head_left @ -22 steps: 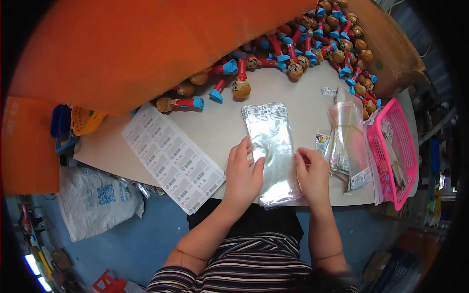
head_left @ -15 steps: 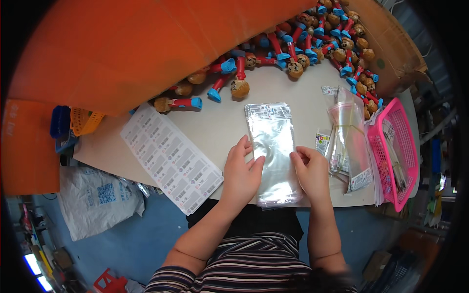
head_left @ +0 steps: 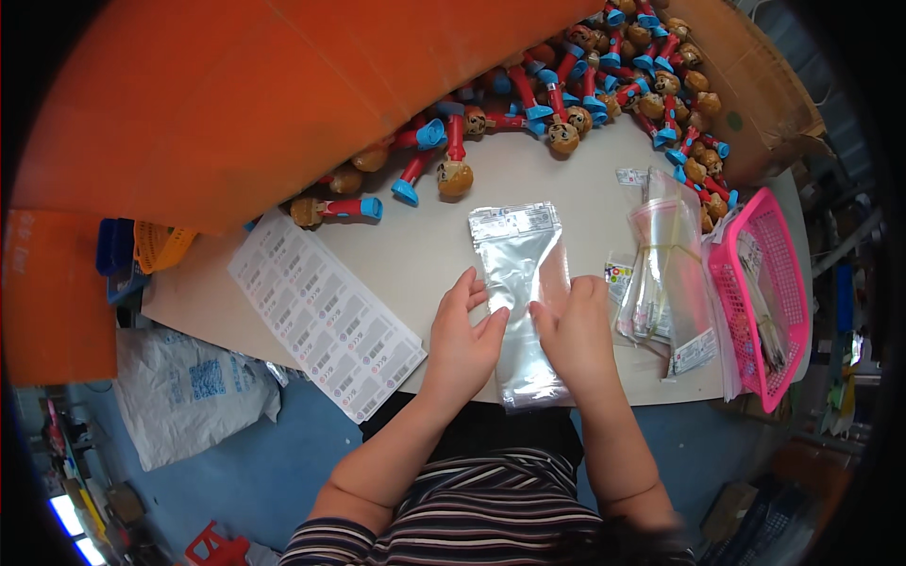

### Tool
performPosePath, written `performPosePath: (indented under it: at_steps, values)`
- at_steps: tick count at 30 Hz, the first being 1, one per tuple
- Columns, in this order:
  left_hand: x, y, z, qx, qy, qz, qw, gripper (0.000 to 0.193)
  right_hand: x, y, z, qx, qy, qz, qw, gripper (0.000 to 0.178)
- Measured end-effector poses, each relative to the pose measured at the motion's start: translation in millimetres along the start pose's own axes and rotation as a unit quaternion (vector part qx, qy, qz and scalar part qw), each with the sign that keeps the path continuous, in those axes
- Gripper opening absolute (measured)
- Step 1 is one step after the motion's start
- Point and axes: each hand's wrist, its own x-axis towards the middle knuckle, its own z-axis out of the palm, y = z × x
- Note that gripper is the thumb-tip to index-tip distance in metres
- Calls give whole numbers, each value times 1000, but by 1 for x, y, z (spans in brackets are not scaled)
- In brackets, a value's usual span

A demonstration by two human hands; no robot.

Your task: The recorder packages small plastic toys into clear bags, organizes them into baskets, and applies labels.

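A stack of clear, shiny plastic bags [head_left: 522, 274] with printed top strips lies lengthwise before me, its lower end over the table's near edge. My left hand [head_left: 464, 344] rests against the stack's left side, thumb and fingers apart, the thumb tip on the film. At the other side, my right hand [head_left: 580, 330] curls over the right edge; its thumb lies across the bags and its fingertips are partly hidden. Left of the stack is a sheet of printed labels [head_left: 326, 311]. To the right, a banded bundle of clear bags [head_left: 661, 264] lies on the table.
Many red-and-blue figures with brown heads [head_left: 454, 174] lie along the far side, beside an orange panel [head_left: 236, 94] and a cardboard box [head_left: 755, 94]. A pink basket [head_left: 788, 283] stands at the right. A grey plastic sack [head_left: 189, 396] sits below the table's left edge.
My right hand has moved left, from beside the stack's right edge to over it, its thumb now on the film. My left hand has barely shifted.
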Motion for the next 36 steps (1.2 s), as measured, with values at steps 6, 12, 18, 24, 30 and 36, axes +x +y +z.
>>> performPosePath:
  at_steps: [6, 12, 18, 24, 30, 36]
  values:
    - [4, 1, -6, -53, -37, -20, 998, 69, 16, 0, -17, 218, -85, 81, 969, 46]
    - [18, 34, -47, 83, 36, 110, 990, 103, 29, -26, -82, 7, -62, -216, 974, 31]
    - [32, 12, -57, 5, -47, 89, 995, 115, 30, -22, -70, -129, -152, -326, 924, 32]
    - [36, 11, -53, 115, -88, 175, 974, 79, 25, -16, -69, -24, -163, -239, 957, 55]
    - [35, 22, -47, 21, -106, 93, 990, 45, 29, -13, -67, -62, -197, -217, 954, 49]
    - [39, 21, -45, -62, -117, 63, 989, 30, 39, -11, -70, -101, -238, -194, 946, 34]
